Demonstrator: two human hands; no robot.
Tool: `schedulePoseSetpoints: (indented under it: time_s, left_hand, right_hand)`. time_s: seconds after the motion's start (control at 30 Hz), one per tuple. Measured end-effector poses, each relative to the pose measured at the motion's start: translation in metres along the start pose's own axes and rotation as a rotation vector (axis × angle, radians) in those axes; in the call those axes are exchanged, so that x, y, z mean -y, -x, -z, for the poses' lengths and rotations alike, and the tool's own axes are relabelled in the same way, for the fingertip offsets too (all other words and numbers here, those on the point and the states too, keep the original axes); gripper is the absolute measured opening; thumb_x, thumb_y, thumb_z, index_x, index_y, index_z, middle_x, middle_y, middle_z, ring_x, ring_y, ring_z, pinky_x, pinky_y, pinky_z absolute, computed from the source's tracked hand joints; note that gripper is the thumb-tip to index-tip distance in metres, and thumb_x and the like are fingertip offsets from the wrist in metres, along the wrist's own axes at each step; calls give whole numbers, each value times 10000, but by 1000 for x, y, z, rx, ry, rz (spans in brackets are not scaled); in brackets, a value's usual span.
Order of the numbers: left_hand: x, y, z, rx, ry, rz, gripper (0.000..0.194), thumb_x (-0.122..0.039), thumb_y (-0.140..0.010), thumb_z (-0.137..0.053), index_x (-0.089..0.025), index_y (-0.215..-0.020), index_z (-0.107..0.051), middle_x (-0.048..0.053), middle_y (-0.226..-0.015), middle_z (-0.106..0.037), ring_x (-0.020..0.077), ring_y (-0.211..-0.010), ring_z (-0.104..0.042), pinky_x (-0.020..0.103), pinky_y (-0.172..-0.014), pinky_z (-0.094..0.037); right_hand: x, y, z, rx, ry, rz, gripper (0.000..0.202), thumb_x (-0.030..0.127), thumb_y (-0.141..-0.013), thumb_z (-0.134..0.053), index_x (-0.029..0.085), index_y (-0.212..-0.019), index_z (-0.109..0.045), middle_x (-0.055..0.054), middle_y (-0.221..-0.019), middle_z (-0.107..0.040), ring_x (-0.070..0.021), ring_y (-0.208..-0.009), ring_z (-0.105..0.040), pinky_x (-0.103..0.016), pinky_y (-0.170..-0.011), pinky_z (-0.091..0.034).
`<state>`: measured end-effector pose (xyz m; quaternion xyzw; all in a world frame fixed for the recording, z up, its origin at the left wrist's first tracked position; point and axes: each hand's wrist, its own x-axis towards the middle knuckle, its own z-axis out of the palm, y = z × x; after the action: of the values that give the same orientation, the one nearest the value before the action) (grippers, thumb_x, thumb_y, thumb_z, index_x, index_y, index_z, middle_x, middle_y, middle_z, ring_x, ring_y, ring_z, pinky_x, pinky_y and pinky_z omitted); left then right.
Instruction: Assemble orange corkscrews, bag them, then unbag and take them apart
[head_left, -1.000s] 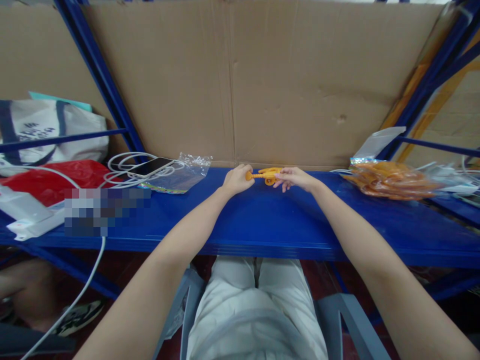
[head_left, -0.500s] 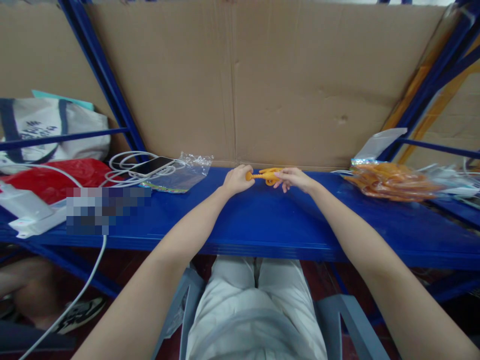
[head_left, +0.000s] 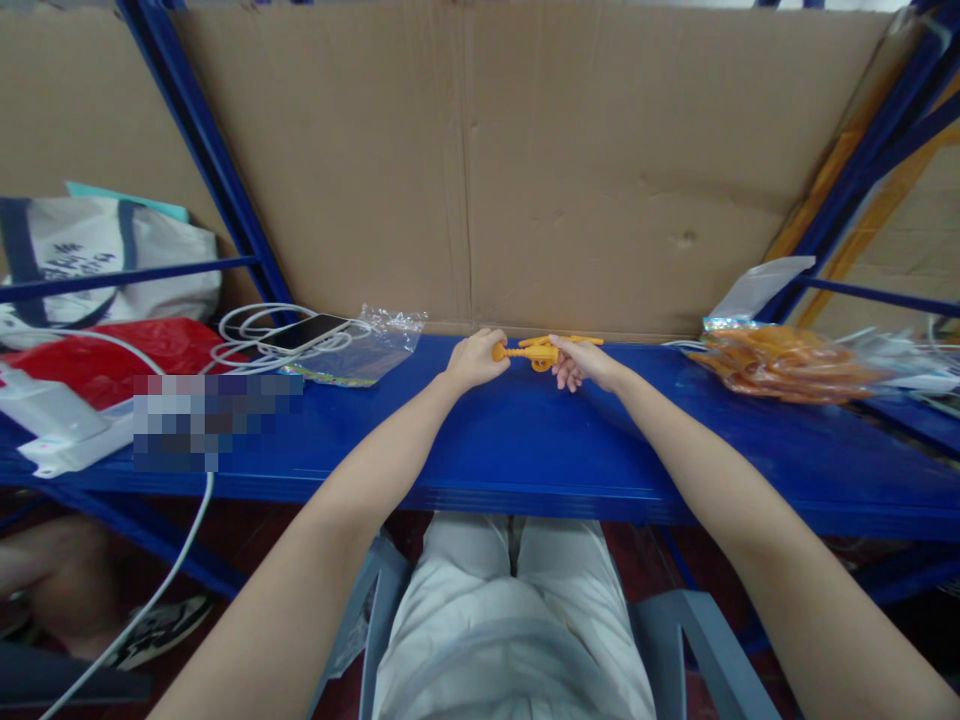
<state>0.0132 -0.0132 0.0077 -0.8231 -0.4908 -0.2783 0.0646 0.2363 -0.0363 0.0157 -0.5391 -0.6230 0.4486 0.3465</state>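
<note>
A yellow-orange plastic toy part (head_left: 538, 352) with a ribbed rod and a small ring under its thicker section is stretched between my hands over the blue shelf (head_left: 540, 450). My left hand (head_left: 477, 360) is closed around its left end, and a round knob shows beside the fingertips. My right hand (head_left: 583, 362) pinches the thicker right end, with the lower fingers curled beneath. Just behind that hand lies a thin orange plastic piece (head_left: 589, 339), partly covered by it; its full shape is hidden.
Left on the shelf are a clear plastic bag (head_left: 382, 350), a phone (head_left: 304, 333) with coiled white cable, a red bag (head_left: 127, 350) and a white power strip (head_left: 82, 440). At right lies a pile of orange parts in plastic bags (head_left: 787, 365). Cardboard (head_left: 562, 170) stands behind.
My right hand has shifted slightly and its lower fingers have moved, uncovering more of the thin orange piece behind it. My left hand stays on the knob end.
</note>
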Motion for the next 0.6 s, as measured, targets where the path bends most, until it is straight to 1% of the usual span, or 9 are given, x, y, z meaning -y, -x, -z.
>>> schedulePoseSetpoints:
  time_s: [0.07, 0.17, 0.23, 0.3, 0.33, 0.4, 0.47, 0.53, 0.6]
  left_hand:
    - [0, 0, 1, 2, -4, 8, 296, -268, -810, -609, -223, -1096, -673, 73, -1114, -689, 234, -1017, -649, 323, -861, -512]
    - [-1, 0, 1, 6, -17, 22, 297, -268, -819, -605, -226, -1105, -672, 72, -1120, -686, 234, -1014, -653, 321, -859, -513]
    - [-1, 0, 1, 11, -27, 33, 299, -271, -825, -604, -224, -1113, -670, 75, -1129, -683, 235, -1017, -656, 321, -862, -514]
    - [-1, 0, 1, 22, -27, 43, 303, -279, -836, -601, -219, -1126, -666, 81, -1148, -679, 241, -1036, -657, 326, -876, -513]
    - [-1, 0, 1, 26, -19, 45, 316, -286, -844, -598, -218, -1147, -658, 84, -1169, -676, 244, -1054, -655, 331, -888, -512]
    - [-1, 0, -1, 24, 16, 44, 408, -322, -860, -599, -219, -1255, -603, 91, -1238, -658, 250, -1103, -646, 339, -910, -510]
    - [-1, 1, -2, 19, 58, 49, 575, -377, -869, -609, -215, -1405, -478, 106, -1301, -632, 253, -1139, -637, 342, -919, -510]
    - [0, 1, -3, 27, 82, 64, 698, -401, -873, -611, -209, -1493, -355, 121, -1319, -622, 252, -1140, -640, 343, -914, -513]
    - [2, 1, -5, 49, 77, 81, 694, -370, -881, -598, -210, -1503, -336, 126, -1300, -630, 251, -1120, -650, 350, -911, -515]
  right_hand:
    - [1, 0, 1, 15, -51, -29, 601, 718, -920, -428, 178, -710, -587, -65, -505, -636, -98, -347, -514, -190, -320, -347]
    - [4, 3, 1, 81, -175, -74, 543, 680, -937, -443, 180, -834, -628, -59, -651, -703, -98, -404, -541, -200, -383, -417]
    - [6, 5, 1, 108, -253, -72, 404, 554, -970, -499, 183, -930, -654, -45, -749, -729, -93, -459, -570, -196, -434, -448]
    - [7, 6, 1, 96, -300, -62, 241, 396, -974, -552, 184, -984, -665, -27, -774, -727, -85, -497, -580, -185, -466, -453]
    - [7, 5, 1, 78, -316, -58, 189, 342, -964, -568, 184, -998, -666, -21, -767, -723, -84, -506, -578, -184, -480, -456]
    - [7, 2, 2, 31, -341, -42, 159, 301, -947, -586, 182, -1015, -666, -21, -760, -718, -88, -519, -578, -195, -512, -472]
    - [5, -4, 4, -47, -365, 4, 170, 322, -941, -590, 187, -1023, -654, -29, -768, -716, -96, -539, -587, -216, -551, -498]
    - [1, -12, 9, -173, -373, 81, 190, 361, -938, -589, 209, -1048, -619, -34, -804, -714, -109, -578, -610, -236, -584, -518]
    - [-6, -18, 16, -348, -316, 168, 241, 385, -926, -593, 240, -1116, -563, -40, -897, -717, -133, -651, -643, -260, -609, -532]
